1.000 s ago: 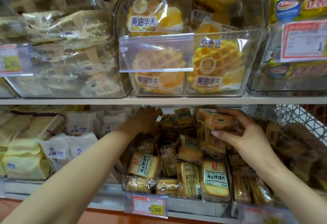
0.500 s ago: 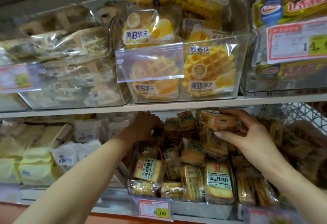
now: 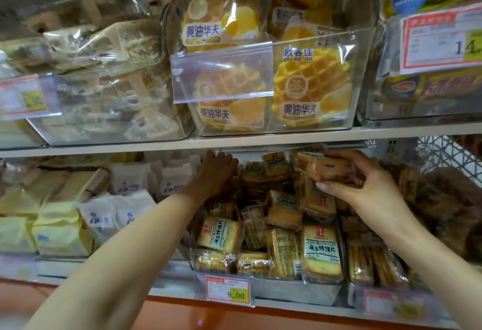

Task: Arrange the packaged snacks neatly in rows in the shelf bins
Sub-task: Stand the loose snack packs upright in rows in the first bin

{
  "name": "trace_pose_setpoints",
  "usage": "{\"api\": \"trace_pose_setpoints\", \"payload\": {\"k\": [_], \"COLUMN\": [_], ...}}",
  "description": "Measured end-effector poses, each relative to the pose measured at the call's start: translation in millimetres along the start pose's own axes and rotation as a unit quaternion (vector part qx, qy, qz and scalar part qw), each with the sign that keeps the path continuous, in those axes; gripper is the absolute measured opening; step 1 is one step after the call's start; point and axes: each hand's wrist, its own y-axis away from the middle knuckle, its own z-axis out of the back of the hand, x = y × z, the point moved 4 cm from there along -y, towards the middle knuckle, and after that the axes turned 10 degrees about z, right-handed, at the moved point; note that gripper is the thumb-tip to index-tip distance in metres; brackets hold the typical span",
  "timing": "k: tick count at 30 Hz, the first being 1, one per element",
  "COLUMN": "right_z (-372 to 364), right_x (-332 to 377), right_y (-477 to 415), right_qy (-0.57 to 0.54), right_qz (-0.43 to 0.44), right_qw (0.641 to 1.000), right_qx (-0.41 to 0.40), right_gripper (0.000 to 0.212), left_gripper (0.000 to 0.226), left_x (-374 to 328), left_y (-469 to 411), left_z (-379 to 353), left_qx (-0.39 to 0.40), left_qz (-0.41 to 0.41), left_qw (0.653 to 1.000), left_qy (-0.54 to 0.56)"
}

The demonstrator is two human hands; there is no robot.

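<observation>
1 clear bin (image 3: 294, 290) on the lower shelf is holding jumbled packaged snacks (image 3: 322, 249). The left hand (image 3: 216, 170) is reaching to its back-left, fingers straight, resting on packs, while the right hand (image 3: 365, 186) is gripping 1 snack pack (image 3: 323, 166) above the pile.

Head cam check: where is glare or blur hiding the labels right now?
Head view: the 8.00 price tag and waffle packs read sharp; glare whitens the empty label holder; the upper-left bin and frame edges are soft; the left hand sits in shelf shadow, the right hand and its toast pack well lit.
</observation>
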Motion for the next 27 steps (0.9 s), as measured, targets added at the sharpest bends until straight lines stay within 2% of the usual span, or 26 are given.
{"api": "trace_pose_setpoints", "payload": {"k": [7, 11, 16, 17, 20, 22, 25, 27], "right_z": [0.0, 0.2, 0.6, 0.0, -2.3, -2.8, -1.7, -0.6], "right_x": [-1.6, -4.4, -5.8, -5.7, -4.7, -5.0, -6.3, -6.5], "right_y": [-1.7, -0.7, -0.9, -0.8, -0.4, -0.3, 1.0, 1.8], "right_qy": [0.013, 0.008, 0.009, 0.01, 0.013, 0.017, 0.021, 0.024], "right_qz": [-0.005, -0.009, -0.012, -0.012, -0.009, -0.006, -0.009, -0.008], "right_qw": [1.0, 1.0, 1.0, 1.0, 1.0, 1.0, 1.0, 1.0], "right_qx": [0.0, 0.0, 0.002, 0.003, 0.004, 0.006, 0.005, 0.007], "right_gripper": [0.047, 0.046, 0.046, 0.046, 0.047, 0.047, 0.047, 0.046], "left_gripper": [0.065, 0.061, 0.071, 0.069, 0.043, 0.034, 0.032, 0.039], "left_x": [1.3, -1.1, 6.8, 7.7, 8.2, 7.5, 8.5, 10.8], "left_y": [-6.7, -15.3, -12.0, -11.1, -9.4, -9.5, -14.0, -17.8], "left_z": [-7.7, -9.2, -8.4, -5.0, 3.9, 3.0, -3.0, -2.8], "left_qx": [0.017, 0.01, 0.081, 0.078, 0.007, -0.007, -0.015, 0.013], "left_qz": [-0.016, 0.014, -0.031, -0.035, -0.048, -0.063, -0.07, -0.067], "left_qw": [1.0, 1.0, 0.995, 0.992, 0.982, 0.981, 0.983, 0.978], "left_qy": [0.006, 0.0, 0.055, 0.088, 0.18, 0.183, 0.172, 0.197]}}
